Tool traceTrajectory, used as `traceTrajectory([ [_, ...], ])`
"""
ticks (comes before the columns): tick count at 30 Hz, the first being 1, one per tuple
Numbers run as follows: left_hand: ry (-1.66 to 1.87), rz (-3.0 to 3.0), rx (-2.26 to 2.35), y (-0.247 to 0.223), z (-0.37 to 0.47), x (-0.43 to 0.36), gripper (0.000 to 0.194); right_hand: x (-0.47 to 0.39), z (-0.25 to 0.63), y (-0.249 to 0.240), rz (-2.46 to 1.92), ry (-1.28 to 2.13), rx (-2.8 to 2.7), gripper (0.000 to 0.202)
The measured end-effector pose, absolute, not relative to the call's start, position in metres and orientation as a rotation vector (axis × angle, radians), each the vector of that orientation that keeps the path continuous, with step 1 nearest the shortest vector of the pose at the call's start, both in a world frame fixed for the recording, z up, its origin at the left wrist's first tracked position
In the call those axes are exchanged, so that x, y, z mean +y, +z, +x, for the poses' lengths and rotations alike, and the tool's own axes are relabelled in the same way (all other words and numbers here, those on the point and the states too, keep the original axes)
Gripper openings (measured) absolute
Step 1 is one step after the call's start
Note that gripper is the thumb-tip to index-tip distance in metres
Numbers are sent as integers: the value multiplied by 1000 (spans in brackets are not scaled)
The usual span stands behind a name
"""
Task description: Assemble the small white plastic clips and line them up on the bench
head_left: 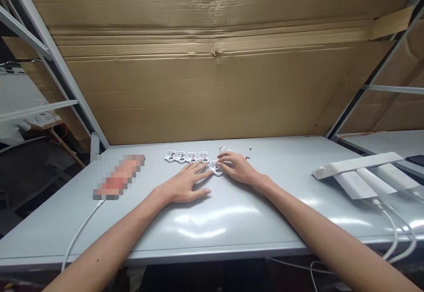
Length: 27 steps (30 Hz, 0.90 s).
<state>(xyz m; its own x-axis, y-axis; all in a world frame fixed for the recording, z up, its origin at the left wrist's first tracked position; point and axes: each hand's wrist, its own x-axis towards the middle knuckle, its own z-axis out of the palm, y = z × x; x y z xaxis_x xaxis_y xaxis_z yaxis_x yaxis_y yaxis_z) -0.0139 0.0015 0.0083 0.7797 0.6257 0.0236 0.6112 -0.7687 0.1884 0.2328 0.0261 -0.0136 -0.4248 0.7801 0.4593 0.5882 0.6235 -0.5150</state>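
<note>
Several small white plastic parts with round rings [191, 157] stand in a row on the grey table [212, 230], in its back middle. One more white ringed part [217, 171] lies slightly nearer, between my hands. My left hand [187, 182] rests palm down with its fingers spread, fingertips beside that part and the row. My right hand [236, 167] has its fingers bent over the right side of the same part, thumb and fingertips close to it. Behind the right fingers another white piece [224, 149] is partly hidden.
Tiny dark and red bits [247, 157] lie right of my right hand. At left is a blurred phone-like object [121, 177] with a white cable. White blocks with cables [356, 183] sit at right. Cardboard [212, 97] and metal shelf posts [62, 62] enclose the table.
</note>
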Motion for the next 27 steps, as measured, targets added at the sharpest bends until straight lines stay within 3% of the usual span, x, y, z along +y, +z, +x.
traceTrajectory([
  [4,229,2837,1022,6,-17,5,66,23,237,-7,-982,336,-2237,26],
  [9,373,2873,1119,2,-19,12,63,22,241,-8,-929,383,-2382,55],
  [16,411,2848,1231,-8,-14,18,56,25,233,-20,-1102,259,-2315,41],
  [19,437,2813,1283,-11,-12,19,54,28,234,-24,-1170,225,-2260,44],
  [23,355,2807,1254,-10,-12,19,60,30,238,-22,-1183,250,-2237,51],
  [27,258,2800,1229,-8,-12,19,64,23,233,-14,-1156,233,-2215,39],
])
